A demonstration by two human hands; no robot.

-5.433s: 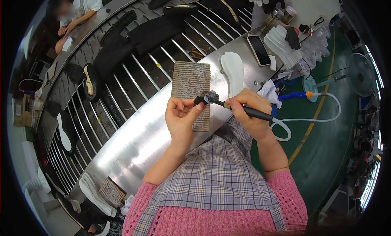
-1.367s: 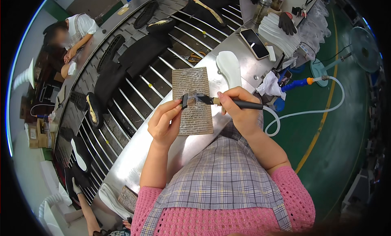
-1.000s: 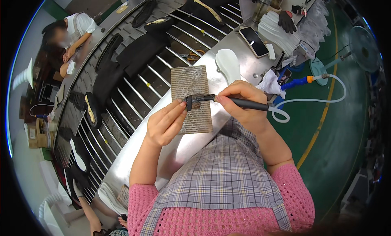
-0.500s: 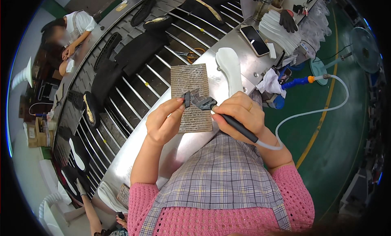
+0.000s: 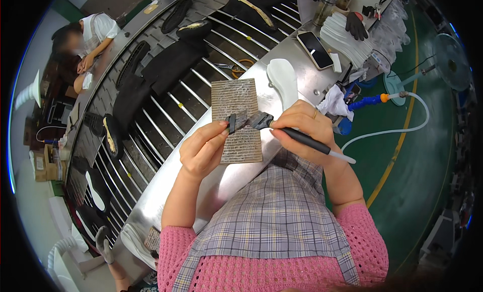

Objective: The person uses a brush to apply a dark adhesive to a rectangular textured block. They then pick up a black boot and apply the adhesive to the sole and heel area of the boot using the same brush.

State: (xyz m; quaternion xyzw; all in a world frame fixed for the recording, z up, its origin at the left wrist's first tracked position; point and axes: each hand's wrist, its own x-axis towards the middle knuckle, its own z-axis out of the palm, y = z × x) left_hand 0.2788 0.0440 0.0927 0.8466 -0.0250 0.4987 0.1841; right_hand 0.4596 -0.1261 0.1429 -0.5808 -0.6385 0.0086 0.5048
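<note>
Between thumb and fingertips, my left hand (image 5: 201,151) pinches a small black piece (image 5: 232,125) above a ridged brown board (image 5: 242,153). My right hand (image 5: 306,127) grips a black-handled brush (image 5: 308,140) like a pen, with a pale hose running from the handle's rear end. Its dark head points left, close to the black piece; whether the two touch is hard to tell. Whitish residue coats the board, which lies on a shiny metal worktop (image 5: 201,204). Just beyond my right hand rests a white sole-shaped piece (image 5: 283,78).
Left of the worktop runs a rack of metal rollers (image 5: 193,113) bearing black shoe parts (image 5: 173,60) and scissors (image 5: 236,67). A phone (image 5: 315,50) and a stack of white pieces (image 5: 342,32) lie far right. Another person (image 5: 98,35) sits across; a gloved hand (image 5: 104,244) shows lower left.
My right hand has shifted slightly right with the brush, its head now drawn back and turned. My left hand stays nearly still. At lower left, the other person's gloved hand has moved.
</note>
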